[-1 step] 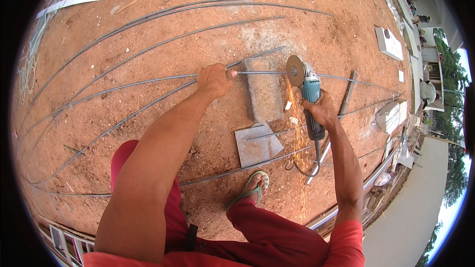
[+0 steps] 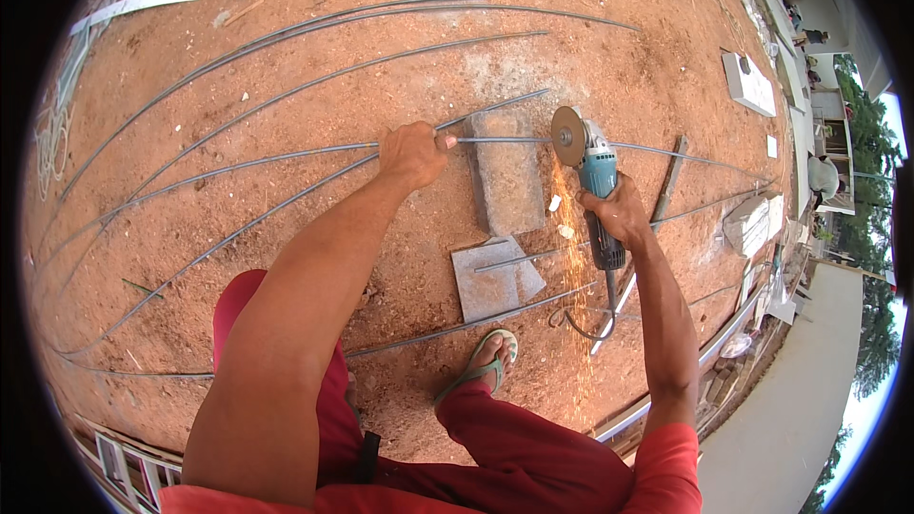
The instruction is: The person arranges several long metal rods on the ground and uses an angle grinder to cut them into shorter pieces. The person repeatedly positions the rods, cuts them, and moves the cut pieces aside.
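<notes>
My left hand (image 2: pixel 416 154) is closed around a thin steel rebar (image 2: pixel 509 140), which lies across the top of a grey concrete block (image 2: pixel 509 190). In my right hand (image 2: pixel 620 210) is a teal and black angle grinder (image 2: pixel 598 171), gripped by its body. Its round brown cutting disc (image 2: pixel 568 136) meets the rebar just past the block's right side. Orange sparks (image 2: pixel 571 271) stream from the disc down toward the ground near my foot. The exact contact between disc and rebar is hidden behind the disc.
Several long rebars (image 2: pixel 276 38) curve over the reddish dirt. Broken grey tile pieces (image 2: pixel 481 286) lie below the block, near my sandalled foot (image 2: pixel 488 354). The grinder's cord (image 2: pixel 581 328) loops beneath it. A wooden stick (image 2: pixel 669 181) and white blocks (image 2: pixel 749 84) lie to the right.
</notes>
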`<state>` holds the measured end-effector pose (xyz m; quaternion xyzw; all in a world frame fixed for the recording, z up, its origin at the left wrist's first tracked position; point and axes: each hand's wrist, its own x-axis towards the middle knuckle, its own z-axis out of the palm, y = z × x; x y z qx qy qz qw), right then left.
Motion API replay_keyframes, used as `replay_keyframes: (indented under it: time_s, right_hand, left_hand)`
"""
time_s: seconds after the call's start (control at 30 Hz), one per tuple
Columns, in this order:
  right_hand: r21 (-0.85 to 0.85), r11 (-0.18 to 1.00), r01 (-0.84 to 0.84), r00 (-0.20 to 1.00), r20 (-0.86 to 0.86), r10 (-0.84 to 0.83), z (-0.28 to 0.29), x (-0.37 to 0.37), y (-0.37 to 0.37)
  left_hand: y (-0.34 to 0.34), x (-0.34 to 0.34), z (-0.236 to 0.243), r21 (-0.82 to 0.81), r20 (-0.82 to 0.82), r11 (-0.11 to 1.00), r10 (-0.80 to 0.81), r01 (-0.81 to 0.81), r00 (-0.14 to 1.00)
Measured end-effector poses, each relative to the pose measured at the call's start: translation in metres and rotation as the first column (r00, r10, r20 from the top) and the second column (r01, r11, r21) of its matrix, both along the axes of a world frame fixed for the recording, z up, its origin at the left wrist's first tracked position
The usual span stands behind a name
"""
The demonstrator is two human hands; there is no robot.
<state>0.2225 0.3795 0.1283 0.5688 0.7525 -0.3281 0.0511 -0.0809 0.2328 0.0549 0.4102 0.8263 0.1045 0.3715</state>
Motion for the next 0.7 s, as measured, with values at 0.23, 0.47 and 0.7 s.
replay_keyframes:
  time_s: [0.23,0.47,0.7]
  right_hand:
    - [-0.007,1.0,-0.029,1.0,-0.008,0.029,-0.004,0.003,0.004]
    - [0.015,1.0,-0.026,0.999,-0.034,0.026,-0.008,0.007,0.004]
    - [-0.045,0.999,-0.018,1.0,-0.015,0.017,-0.007,0.006,0.005]
  left_hand:
    - [-0.002,0.002,-0.013,0.092,-0.023,0.995,0.05,-0.047,0.998]
    - [0.001,0.001,-0.002,0.001,-0.011,1.0,-0.005,0.005,1.0]
    - [0.0,0.001,0.001,0.006,-0.02,1.0,0.005,-0.005,1.0]
